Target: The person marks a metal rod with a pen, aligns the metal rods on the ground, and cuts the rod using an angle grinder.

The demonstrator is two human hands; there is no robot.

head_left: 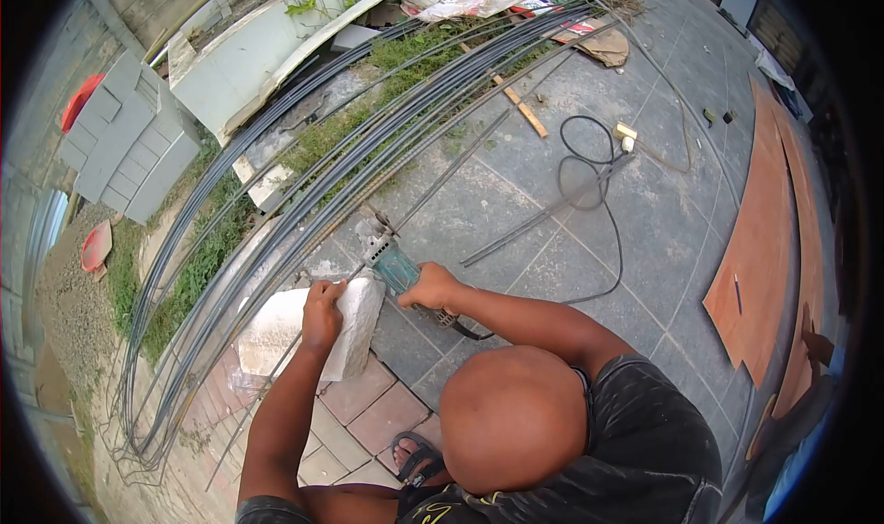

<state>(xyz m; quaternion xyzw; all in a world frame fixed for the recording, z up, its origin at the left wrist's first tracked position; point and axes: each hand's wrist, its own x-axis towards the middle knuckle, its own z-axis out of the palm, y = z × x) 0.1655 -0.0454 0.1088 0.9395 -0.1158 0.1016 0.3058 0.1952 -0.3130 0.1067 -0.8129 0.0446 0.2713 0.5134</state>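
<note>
My right hand [433, 286] is wrapped around the body of a teal angle grinder [396, 268], whose metal head points away from me. My left hand [322, 310] is closed around a thin steel rod [289, 347] that slants across a rough white block [276, 326]. The rod's far end reaches the grinder's head, where dust and the tool hide the exact contact. Just beyond both hands runs a long bundle of bent steel bars [368, 146]. From the grinder's rear a black cord [619, 248] loops over the grey tiles.
A plug connector [625, 137] lies on the tiles near cut bars [516, 234]. Plywood sheets [750, 266] lie at right, with another person's hand [816, 345] at their edge. A wood strip [520, 107], grey blocks [138, 146] and a white slab [267, 54] are farther off.
</note>
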